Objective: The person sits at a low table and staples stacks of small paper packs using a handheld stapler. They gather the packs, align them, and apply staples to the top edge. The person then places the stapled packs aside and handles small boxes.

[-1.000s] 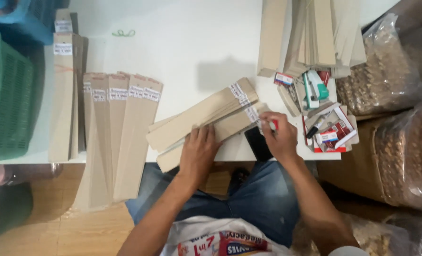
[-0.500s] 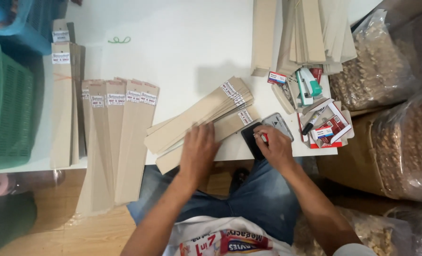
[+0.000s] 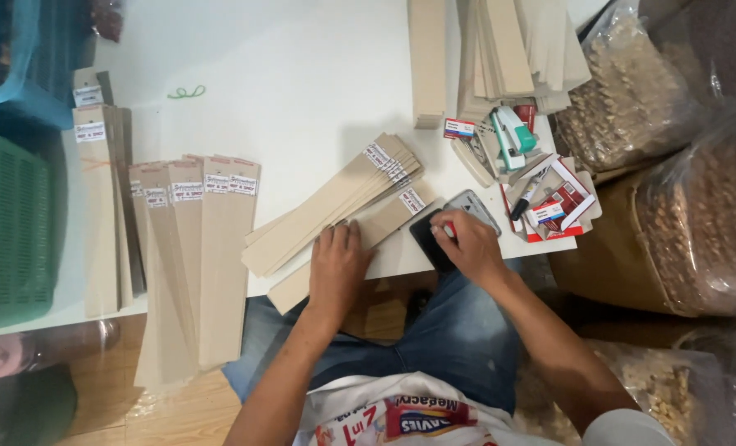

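The left hand (image 3: 337, 266) is laid flat, fingers spread, on a fanned bundle of long tan paper sleeves (image 3: 335, 206) that lies slantwise near the front edge of the white table (image 3: 302, 74); a further single sleeve (image 3: 360, 248) is pinned beneath the same palm, its lower end overhanging the front edge; nothing is gripped by this hand, it only presses down. The right hand (image 3: 465, 248) is closed on a small red-tipped object (image 3: 448, 231), too small to be identified, which is held against a black pad in an opened case (image 3: 451, 227) at the front edge, just beside the sleeves. Towards the front left corner more labelled sleeves (image 3: 211, 264) are lined up side by side, their ends hanging past the edge; a green basket (image 3: 9, 223) stands at the left edge. Near the right edge an open carton of small red and white boxes (image 3: 554, 206) is seen, with a teal and white stapler (image 3: 512, 136) behind it; plain sleeves (image 3: 508, 49) are stacked at the back right corner; clear bags of brown pieces (image 3: 698, 215) are piled off the right edge.
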